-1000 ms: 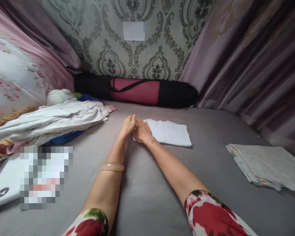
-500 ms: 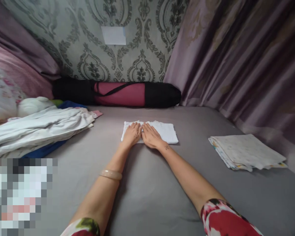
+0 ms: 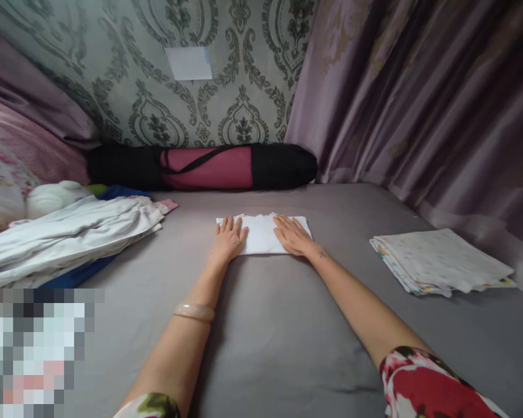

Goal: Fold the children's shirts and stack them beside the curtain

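Observation:
A folded white cloth lies flat on the grey sheet, its long side running left to right. My left hand rests on the cloth's left end, fingers spread and pointing away from me. On the right end lies my right hand, palm down with its fingers stretched out. Both hands are open and hold nothing; the middle of the cloth shows between them. What is under the palms is hidden.
A stack of folded printed cloths lies at the right. Loose pale clothes are heaped at the left beside a white plush item. A long black and red bag lies along the patterned wall.
My hands have moved apart from the cloth's middle to its two ends, the right hand moving right and the left slightly left. The view has shifted slightly.

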Tool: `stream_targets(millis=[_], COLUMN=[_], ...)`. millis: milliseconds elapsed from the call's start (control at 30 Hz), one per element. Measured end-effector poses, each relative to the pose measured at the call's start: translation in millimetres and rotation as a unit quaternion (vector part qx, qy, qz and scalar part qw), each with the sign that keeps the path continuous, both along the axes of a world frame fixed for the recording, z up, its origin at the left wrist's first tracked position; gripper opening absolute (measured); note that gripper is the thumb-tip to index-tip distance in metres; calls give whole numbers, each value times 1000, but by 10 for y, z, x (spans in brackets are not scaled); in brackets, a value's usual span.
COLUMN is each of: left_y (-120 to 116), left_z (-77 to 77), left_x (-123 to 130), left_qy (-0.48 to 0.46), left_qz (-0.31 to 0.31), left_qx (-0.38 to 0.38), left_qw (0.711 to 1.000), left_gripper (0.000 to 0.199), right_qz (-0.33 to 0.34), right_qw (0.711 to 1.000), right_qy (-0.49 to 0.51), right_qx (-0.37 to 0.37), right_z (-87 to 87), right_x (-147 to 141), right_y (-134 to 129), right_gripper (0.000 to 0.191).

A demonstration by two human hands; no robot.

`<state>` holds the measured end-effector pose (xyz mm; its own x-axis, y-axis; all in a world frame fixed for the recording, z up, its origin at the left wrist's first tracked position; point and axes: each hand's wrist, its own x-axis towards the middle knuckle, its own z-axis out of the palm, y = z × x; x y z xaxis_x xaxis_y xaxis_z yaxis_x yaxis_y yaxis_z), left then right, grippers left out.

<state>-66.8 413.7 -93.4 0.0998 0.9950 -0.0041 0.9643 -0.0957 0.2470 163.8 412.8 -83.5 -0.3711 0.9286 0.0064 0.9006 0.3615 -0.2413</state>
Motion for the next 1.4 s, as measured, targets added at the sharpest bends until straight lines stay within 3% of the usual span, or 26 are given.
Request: stream_targets(millis=[300, 500, 667, 833, 933, 1167, 1400], left_y=[16, 119, 464, 821, 896, 715, 232], left_z=[22, 165, 345, 468, 495, 572, 1020], left_x=[9, -15, -238, -418, -428, -447, -590], left_qy=[18, 81, 91, 90, 50, -7, -198], left_qz=[-3, -32, -92, -149, -150, -132, -189], left_qx=[-22, -59, -67, -129, -153, -97, -16], left_qw=[1000, 994, 989, 976, 976, 986, 962], left_gripper=[64, 64, 53, 45, 46, 23, 29], right_qz=[-132, -111, -91, -74, -63, -27, 17], right_qw=[991, 993, 995, 992, 987, 992, 989], right_qy=[2, -11, -38, -27, -8, 30, 125], right_qx=[20, 44, 10, -99, -148, -117, -75], right_z=[-73, -57, 101, 333, 466, 751, 1091], right_x=[226, 245, 312, 338, 326, 409, 635], right_y=[112, 142, 325, 563, 606, 356, -73], right_gripper=[57, 48, 44, 50, 40, 23, 20])
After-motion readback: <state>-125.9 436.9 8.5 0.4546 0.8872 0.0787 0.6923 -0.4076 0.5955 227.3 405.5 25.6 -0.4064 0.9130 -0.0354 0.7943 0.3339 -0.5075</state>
